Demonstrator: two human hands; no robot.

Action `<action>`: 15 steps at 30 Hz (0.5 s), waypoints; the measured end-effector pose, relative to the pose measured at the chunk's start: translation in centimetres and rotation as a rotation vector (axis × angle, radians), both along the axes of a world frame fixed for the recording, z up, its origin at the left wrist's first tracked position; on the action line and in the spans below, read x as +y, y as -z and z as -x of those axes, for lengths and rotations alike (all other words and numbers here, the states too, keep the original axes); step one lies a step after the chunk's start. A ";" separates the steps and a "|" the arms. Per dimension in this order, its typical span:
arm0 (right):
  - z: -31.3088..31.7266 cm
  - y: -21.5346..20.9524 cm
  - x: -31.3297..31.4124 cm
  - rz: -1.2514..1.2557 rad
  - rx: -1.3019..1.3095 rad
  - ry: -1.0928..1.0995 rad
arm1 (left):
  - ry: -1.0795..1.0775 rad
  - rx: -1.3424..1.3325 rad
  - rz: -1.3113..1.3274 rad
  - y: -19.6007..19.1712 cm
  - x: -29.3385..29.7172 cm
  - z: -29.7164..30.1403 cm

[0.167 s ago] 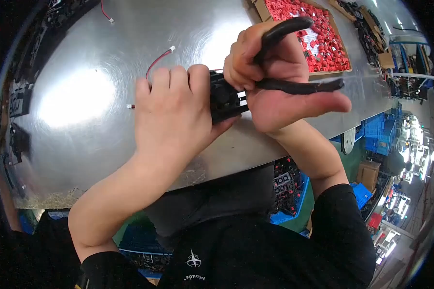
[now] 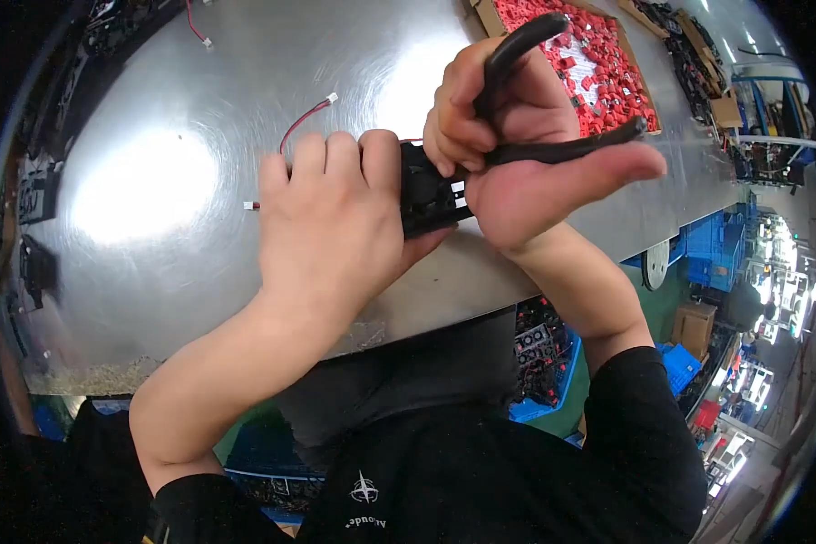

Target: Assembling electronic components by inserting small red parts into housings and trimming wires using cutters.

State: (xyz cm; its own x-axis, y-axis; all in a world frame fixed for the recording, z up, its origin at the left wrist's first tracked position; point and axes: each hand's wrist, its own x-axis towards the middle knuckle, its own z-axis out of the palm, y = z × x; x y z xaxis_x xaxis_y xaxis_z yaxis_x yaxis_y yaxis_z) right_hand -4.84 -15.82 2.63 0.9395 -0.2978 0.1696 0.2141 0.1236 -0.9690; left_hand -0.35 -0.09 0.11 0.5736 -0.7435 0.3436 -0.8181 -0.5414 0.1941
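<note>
Black plastic fills both grips: the left hand [image 2: 335,227] wraps closed around a small black component [image 2: 431,195], fingers curled over its top and thumb beneath, holding it above the table [image 2: 199,100] near the picture's centre. At the component's 3 o'clock the right hand [image 2: 526,154] has a closed grip on a black-handled plier tool [image 2: 535,91]; its fingers curl around the upper handle while the lower handle lies across the palm toward the outstretched thumb. The tool's working end meets the component where the two hands touch, and the fingers hide exactly how it bites.

From under the left hand's fingers, at about 11 o'clock, a thin red and black wire [image 2: 301,122] runs out over the table to a small white connector [image 2: 332,97]. At 9 o'clock of that hand a second white connector [image 2: 249,206] peeks out just beside the knuckles.

The table is brushed metal, with bright glare patches. At 1 o'clock of the right hand a cardboard tray [image 2: 482,18] holds many small red parts [image 2: 598,63]. At the far 11 o'clock edge lies another red wire [image 2: 195,25] with a white plug.
</note>
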 end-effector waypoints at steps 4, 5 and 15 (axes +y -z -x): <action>1.0 -1.1 -0.1 0.145 0.035 -0.046 | 0.018 0.036 0.024 -0.1 -0.2 -0.8; 0.9 -0.8 0.0 0.063 -0.041 0.022 | 0.032 0.049 0.030 -0.2 -0.2 -0.9; 1.6 -1.0 0.0 -0.023 -0.100 0.062 | 0.043 0.066 0.063 -0.2 0.0 -1.1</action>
State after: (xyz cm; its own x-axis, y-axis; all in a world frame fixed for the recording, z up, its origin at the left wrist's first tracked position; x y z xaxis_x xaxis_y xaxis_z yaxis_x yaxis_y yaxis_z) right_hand -6.46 -15.86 3.62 0.8978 -0.3597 0.2541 0.3176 0.1293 -0.9394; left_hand 0.72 -0.10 0.29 0.5646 -0.7462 0.3529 -0.8246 -0.4912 0.2807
